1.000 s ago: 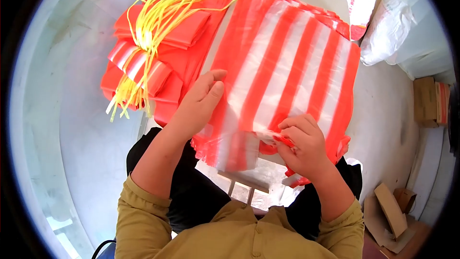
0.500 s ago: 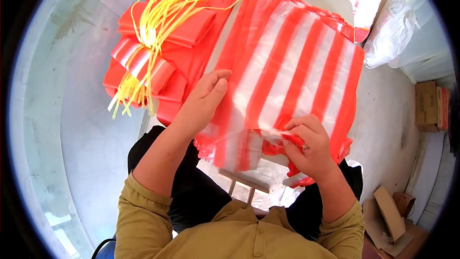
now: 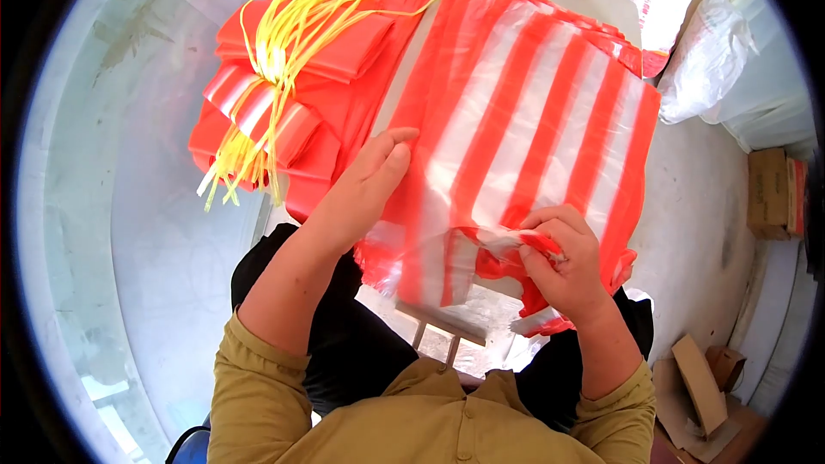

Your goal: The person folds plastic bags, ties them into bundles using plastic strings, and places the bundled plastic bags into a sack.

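A stack of red-and-clear striped plastic bags (image 3: 524, 120) lies in front of me. My left hand (image 3: 374, 176) rests along the stack's left edge, fingers extended, not gripping. Near the front edge my right hand (image 3: 563, 262) is closed, pinching gathered plastic of the top bag between thumb and fingers. The bags' front ends hang crumpled over the near edge. Left of the stack are folded red bags (image 3: 344, 56) with a striped bundle (image 3: 249, 112) on top. A bunch of yellow ties (image 3: 296, 34) runs across that bundle.
White printed sacks (image 3: 662, 0) and a white plastic bag (image 3: 709, 56) are at the back right. Cardboard boxes (image 3: 767, 193) stand at the far right, and an opened carton (image 3: 700, 387) lies at lower right. A wooden stool-like frame (image 3: 440, 322) is between my knees.
My right hand has shifted very slightly, and the pinched plastic shows more bunched beside it. My left hand stays on the stack's edge. The whole view has drifted a little.
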`<state>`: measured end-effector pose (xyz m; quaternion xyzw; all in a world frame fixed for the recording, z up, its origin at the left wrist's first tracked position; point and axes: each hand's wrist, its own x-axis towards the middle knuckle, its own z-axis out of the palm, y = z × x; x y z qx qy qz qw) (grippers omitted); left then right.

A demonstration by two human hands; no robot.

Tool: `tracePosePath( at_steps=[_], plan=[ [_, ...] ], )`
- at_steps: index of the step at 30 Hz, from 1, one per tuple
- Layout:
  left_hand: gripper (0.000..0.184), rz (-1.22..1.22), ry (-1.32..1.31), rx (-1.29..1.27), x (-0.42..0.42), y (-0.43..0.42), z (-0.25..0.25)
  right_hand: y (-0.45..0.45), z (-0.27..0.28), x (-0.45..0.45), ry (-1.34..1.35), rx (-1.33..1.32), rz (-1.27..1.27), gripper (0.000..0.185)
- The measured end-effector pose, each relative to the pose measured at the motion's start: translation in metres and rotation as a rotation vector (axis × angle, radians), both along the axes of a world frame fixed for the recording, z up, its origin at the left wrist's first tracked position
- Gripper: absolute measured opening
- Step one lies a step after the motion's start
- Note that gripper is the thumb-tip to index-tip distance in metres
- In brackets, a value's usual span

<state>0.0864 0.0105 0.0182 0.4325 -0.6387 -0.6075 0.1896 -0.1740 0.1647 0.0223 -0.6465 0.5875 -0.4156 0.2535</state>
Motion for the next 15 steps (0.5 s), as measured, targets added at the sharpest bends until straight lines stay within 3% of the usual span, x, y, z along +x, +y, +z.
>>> tracePosePath(
  at_steps=[15],
  plan=[
    [0.051, 0.014, 0.085, 0.155, -0.0021, 0.0078, 0.0079, -0.0006, -0.0012, 0.0005, -0.053, 0.055, -0.009, 0.012]
  ],
)
